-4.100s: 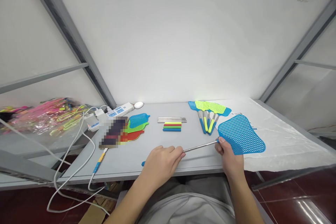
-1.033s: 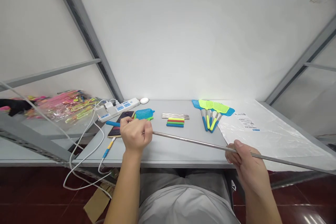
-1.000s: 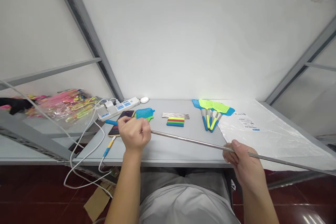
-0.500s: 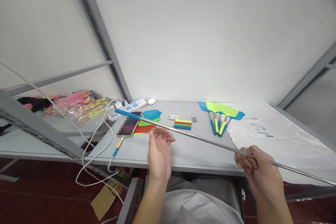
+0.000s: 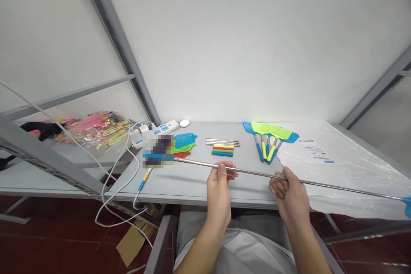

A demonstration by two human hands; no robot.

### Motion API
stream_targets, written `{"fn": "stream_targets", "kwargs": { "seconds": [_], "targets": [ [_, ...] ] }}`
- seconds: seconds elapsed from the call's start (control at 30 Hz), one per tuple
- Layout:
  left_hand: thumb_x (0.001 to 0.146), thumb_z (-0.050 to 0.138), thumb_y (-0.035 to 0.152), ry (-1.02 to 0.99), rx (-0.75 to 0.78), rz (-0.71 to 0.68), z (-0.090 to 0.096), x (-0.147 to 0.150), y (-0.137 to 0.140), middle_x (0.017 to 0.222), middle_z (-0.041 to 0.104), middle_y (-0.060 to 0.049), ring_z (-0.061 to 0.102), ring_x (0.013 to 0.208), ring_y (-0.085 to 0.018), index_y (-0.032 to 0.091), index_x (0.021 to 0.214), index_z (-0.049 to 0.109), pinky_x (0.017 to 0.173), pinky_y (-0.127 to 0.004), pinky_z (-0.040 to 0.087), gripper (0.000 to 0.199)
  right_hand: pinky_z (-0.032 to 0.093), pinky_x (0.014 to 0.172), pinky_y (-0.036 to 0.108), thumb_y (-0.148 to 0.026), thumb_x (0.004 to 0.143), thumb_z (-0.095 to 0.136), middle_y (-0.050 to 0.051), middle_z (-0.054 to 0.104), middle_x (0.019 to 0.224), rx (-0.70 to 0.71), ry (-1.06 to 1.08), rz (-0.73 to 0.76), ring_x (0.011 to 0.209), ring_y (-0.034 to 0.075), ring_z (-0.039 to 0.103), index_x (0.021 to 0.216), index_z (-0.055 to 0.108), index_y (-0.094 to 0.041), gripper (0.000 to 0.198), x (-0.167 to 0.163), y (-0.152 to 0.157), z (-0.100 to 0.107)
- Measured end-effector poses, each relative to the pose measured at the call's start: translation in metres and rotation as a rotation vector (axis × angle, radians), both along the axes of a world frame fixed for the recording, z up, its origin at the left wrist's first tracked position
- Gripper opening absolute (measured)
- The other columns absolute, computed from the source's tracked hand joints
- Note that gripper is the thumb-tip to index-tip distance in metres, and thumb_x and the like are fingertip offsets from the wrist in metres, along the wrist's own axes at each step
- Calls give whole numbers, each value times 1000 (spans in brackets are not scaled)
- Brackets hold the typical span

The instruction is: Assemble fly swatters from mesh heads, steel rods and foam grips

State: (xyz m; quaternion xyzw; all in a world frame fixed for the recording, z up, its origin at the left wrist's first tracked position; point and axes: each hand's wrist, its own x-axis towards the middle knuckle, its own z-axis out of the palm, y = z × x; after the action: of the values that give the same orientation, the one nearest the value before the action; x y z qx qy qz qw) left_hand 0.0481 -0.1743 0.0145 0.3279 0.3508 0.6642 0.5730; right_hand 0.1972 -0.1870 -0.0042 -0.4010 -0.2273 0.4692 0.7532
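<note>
The left hand (image 5: 220, 192) and right hand (image 5: 290, 192) curl fingers round one swatter (image 5: 253, 173) above the table (image 5: 180, 186). Clockwise from the left hand, its blue handle (image 5: 165, 158) is at nine, its cropped blue end (image 5: 407, 206) past three. Beyond: tubes (image 5: 222, 150), then bars (image 5: 222, 142), at twelve; loose heads (image 5: 184, 140) at ten; fanned swatters (image 5: 269, 132) at two.

Out past my right grip (image 5: 291, 190), the blue head (image 5: 407, 206) on my rod (image 5: 340, 187) is cut off at the edge, and the print (image 5: 316, 150) on the white plastic sheet (image 5: 356, 158) is too small to read. Left of my left grip (image 5: 220, 190), coarse squares blur the rod's blue handle (image 5: 158, 157) and the dark thing (image 5: 162, 143) beside it; the red swatter head (image 5: 183, 154) is partly hidden.
</note>
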Motion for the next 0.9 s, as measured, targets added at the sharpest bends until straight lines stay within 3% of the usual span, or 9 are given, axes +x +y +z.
{"fn": "stream_targets", "kwargs": {
  "seconds": [0.1, 0.2, 0.47, 0.7, 0.9],
  "targets": [
    [92, 54, 51, -34, -5, -17, -4, 4, 2, 94, 63, -5, 58, 79, -13, 19, 89, 65, 74, -27, 45, 34, 29, 47, 27, -42, 88, 62, -8, 24, 50, 8, -41, -80, 47, 9, 26, 53, 28, -23, 52, -17, 2, -7],
    [90, 60, 47, -111, -30, 65, -3, 1, 3, 93, 62, -5, 56, 81, -12, 18, 86, 65, 72, -25, 44, 30, 28, 48, 27, -45, 87, 63, -8, 24, 53, 17, -128, -122, 49, 9, 26, 54, 29, -23, 52, -23, 2, -10],
    [83, 70, 42, -326, 65, 330, 18, -48, 23, 84, 59, -1, 55, 76, -11, 17, 78, 62, 67, -23, 44, 27, 27, 49, 28, -38, 88, 62, -7, 25, 52, 74, -151, -185, 50, 10, 28, 53, 30, -22, 50, 5, -6, 10],
    [96, 51, 41, -454, 45, 482, 32, -106, 44, 71, 54, 3, 50, 60, -9, 17, 74, 54, 60, -23, 44, 32, 25, 47, 28, -38, 89, 60, -8, 25, 48, 144, -149, -275, 46, 9, 26, 51, 29, -22, 52, 24, -9, 21],
    [98, 47, 32, -456, 42, 546, 29, -122, 52, 75, 55, 3, 53, 65, -8, 18, 77, 54, 62, -20, 44, 27, 26, 46, 28, -36, 90, 59, -8, 24, 46, 144, -76, -346, 44, 9, 26, 51, 28, -22, 52, 29, -4, 19]
  ]
}}
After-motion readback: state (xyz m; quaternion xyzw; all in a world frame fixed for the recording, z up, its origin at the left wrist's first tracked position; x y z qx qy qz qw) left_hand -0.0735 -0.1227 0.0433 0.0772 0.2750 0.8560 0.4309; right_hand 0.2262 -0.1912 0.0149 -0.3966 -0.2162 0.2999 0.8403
